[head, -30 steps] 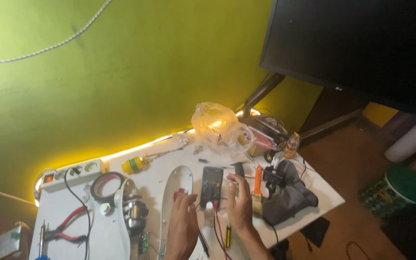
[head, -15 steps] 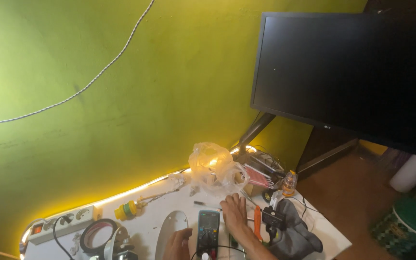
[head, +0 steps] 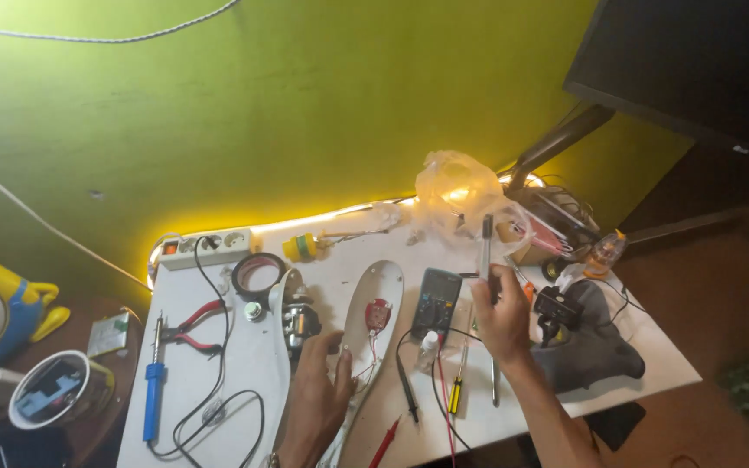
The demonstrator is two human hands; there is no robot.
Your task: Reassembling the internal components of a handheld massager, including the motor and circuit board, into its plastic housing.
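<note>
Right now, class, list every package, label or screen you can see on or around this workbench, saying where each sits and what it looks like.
Monitor: upper right above the bench, large dark rectangle, screen blank.
Multimeter: bench centre, beside the right hand, dark grey slab, small display unlit.
Plastic bag: back of bench by the wall, crumpled, clear.
Small carton: left of the bench, flat, pale green.

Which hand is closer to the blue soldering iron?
Left. The left hand rests on the white oval panel, a short way right of the blue soldering iron. The right hand is farther right, past the multimeter, holding up a thin dark tool.
</note>
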